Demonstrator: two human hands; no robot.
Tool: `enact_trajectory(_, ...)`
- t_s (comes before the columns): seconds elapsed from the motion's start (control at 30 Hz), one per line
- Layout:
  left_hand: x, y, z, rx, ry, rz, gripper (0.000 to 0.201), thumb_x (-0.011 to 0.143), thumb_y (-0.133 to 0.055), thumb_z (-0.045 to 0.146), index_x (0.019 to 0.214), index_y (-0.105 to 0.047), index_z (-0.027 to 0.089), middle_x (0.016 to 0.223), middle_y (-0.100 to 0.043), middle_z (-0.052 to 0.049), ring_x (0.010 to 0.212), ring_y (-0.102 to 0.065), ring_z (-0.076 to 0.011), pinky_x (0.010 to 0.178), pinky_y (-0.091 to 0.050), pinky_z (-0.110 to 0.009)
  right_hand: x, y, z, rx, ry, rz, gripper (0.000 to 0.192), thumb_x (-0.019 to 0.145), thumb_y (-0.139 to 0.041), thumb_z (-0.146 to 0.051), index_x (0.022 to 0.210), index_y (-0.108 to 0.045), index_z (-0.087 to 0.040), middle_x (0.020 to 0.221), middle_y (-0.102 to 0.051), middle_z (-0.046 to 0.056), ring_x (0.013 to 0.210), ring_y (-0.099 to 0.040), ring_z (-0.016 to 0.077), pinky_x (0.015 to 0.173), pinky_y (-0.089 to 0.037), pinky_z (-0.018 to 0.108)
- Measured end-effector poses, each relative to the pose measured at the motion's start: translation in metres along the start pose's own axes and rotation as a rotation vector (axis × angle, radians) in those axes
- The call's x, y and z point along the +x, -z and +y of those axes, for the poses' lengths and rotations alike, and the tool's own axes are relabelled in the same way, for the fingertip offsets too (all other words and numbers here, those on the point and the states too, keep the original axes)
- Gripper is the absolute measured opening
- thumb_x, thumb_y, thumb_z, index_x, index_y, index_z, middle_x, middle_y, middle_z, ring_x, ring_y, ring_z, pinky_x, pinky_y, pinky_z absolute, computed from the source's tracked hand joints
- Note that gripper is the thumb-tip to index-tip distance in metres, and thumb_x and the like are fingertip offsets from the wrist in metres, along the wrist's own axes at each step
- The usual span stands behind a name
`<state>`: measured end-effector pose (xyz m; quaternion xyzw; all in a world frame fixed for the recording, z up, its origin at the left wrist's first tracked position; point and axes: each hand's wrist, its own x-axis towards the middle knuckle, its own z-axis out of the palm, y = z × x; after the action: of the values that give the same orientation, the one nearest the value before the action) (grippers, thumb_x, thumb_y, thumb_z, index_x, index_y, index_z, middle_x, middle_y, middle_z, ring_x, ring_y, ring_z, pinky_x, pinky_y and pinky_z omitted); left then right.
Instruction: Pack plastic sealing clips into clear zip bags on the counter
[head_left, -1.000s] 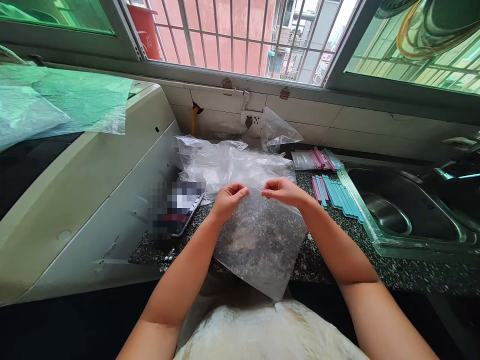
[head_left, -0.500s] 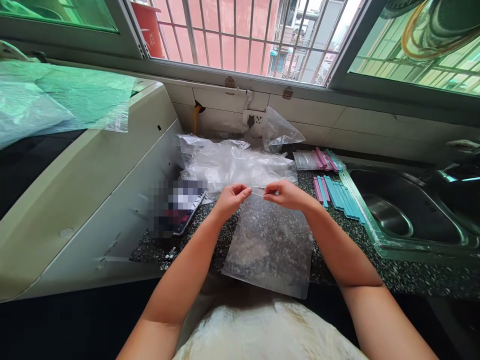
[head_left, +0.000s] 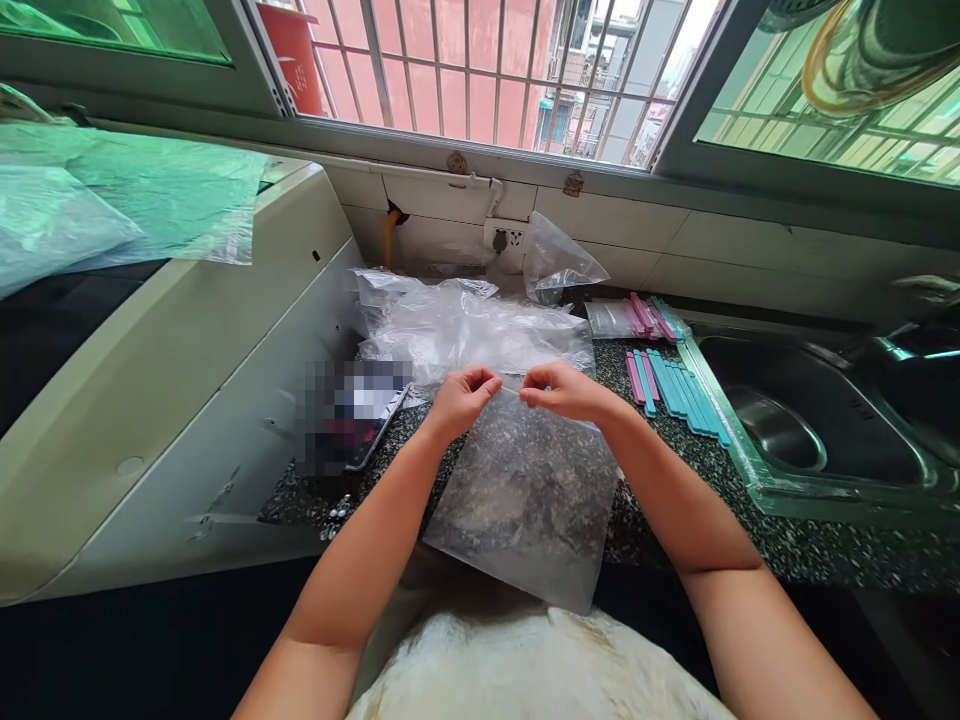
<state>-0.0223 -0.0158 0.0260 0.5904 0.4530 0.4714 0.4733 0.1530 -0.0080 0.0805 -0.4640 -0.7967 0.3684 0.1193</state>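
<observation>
A: What is held, and where?

B: A clear plastic bag [head_left: 525, 490] is pinched at its top edge by both hands. The left hand [head_left: 459, 398] is closed on the edge with thumb and forefinger, and the right hand [head_left: 564, 388] is closed on it just beside, so that the fingertips nearly meet. The bag lies slanted over the front edge of the speckled surface [head_left: 675, 520], with its lower corner hanging past that edge.

A: How is such a grip best used?

B: In all likelihood the two layers of the mouth are being worked apart. The pinches should be kept close to the rim, one layer taken by each hand, and the film rubbed lightly rather than tugged, so that it is not stretched or torn.

A: What can be counted?

B: One bag is in hand. A heap of clear bags [head_left: 472, 330] is seen behind it toward the back edge; its number cannot be told. A row of blue and pink sticks [head_left: 675, 390] is laid beside the sink [head_left: 810, 430], roughly ten, and a smaller bundle [head_left: 637, 318] lies behind them. One phone [head_left: 352, 410] is set at the left.
</observation>
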Motion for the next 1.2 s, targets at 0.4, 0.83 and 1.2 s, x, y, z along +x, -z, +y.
enact_trajectory(0.4, -0.0014, -0.0008, 0.0008, 0.012, -0.004, 0.003, 0.026, 0.066, -0.057, 0.039, 0.061, -0.053, 0.014, 0.053, -0.043, 0.004, 0.051, -0.036, -0.0075, 0.050, -0.029, -0.022, 0.0013, -0.0030, -0.0008, 0.058, 0.002, 0.010, 0.016, 0.072, -0.048, -0.029, 0.064, -0.053, -0.015, 0.060, -0.051, -0.001, 0.056, -0.043, 0.0088, 0.054, -0.034, 0.022)
enact_trajectory(0.83, -0.0012, -0.0002, 0.0042, 0.011, 0.039, -0.048, 0.028, 0.063, -0.059, 0.040, 0.061, -0.053, 0.013, 0.054, -0.042, 0.004, 0.051, -0.034, -0.0069, 0.049, -0.026, -0.021, 0.0016, -0.0037, -0.0009, 0.039, 0.009, 0.001, 0.017, 0.071, -0.048, -0.029, 0.064, -0.054, -0.014, 0.059, -0.049, -0.002, 0.056, -0.042, 0.0085, 0.054, -0.031, 0.022)
enact_trajectory(1.2, -0.0019, -0.0018, 0.0048, 0.039, 0.064, -0.112, 0.025, 0.062, -0.060, 0.036, 0.058, -0.055, 0.012, 0.053, -0.046, 0.003, 0.052, -0.037, -0.0071, 0.051, -0.028, -0.021, 0.0049, -0.0093, 0.0069, 0.020, 0.025, -0.002, 0.019, 0.072, -0.048, -0.030, 0.066, -0.055, -0.014, 0.059, -0.052, -0.001, 0.056, -0.043, 0.0088, 0.053, -0.030, 0.022)
